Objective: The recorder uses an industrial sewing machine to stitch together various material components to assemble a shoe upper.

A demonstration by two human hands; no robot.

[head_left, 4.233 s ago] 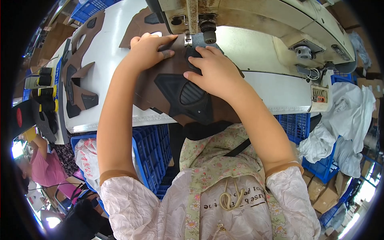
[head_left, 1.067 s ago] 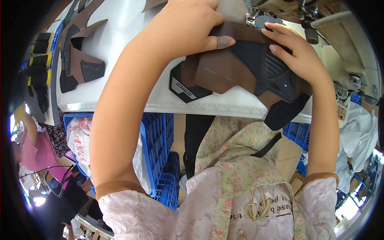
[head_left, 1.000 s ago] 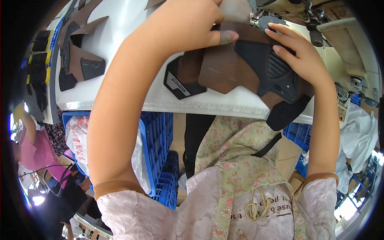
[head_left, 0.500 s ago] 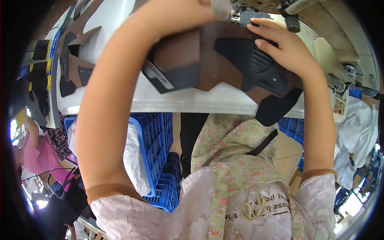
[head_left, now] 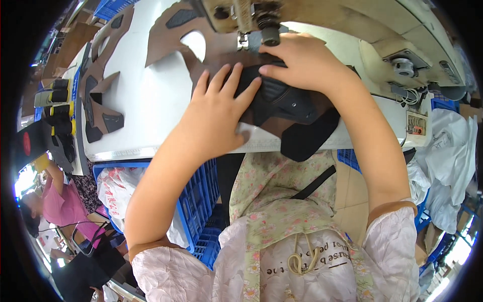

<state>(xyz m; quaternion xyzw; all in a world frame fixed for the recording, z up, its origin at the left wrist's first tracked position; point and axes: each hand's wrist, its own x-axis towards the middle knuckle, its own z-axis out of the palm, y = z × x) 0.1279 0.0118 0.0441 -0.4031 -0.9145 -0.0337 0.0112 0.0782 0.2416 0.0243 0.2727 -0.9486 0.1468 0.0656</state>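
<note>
A flat shoe upper (head_left: 311, 135), brown with black panels and a ribbed black patch, lies on the white sewing table under the sewing machine (head_left: 352, 25). Its far left part curves out in a brown strip with an opening. My left hand (head_left: 211, 113) rests flat on it, fingers spread toward the presser foot (head_left: 243, 42). Just right of the foot, my right hand (head_left: 304, 63) lies on the upper, thumb and index finger stretched out and apart; its other fingers are partly hidden. A small grey piece (head_left: 255, 38) shows behind the presser foot.
More brown and black upper pieces (head_left: 103, 103) lie on the table's left side. Below the front edge stands a blue crate (head_left: 193, 209) with a white bag (head_left: 118, 194). A person in pink (head_left: 68, 204) is at the far left. White bags (head_left: 448, 156) hang at right.
My left hand has come down from the far side and now lies flat on the upper. The upper has shifted left and sits under the machine head, which now shows more fully.
</note>
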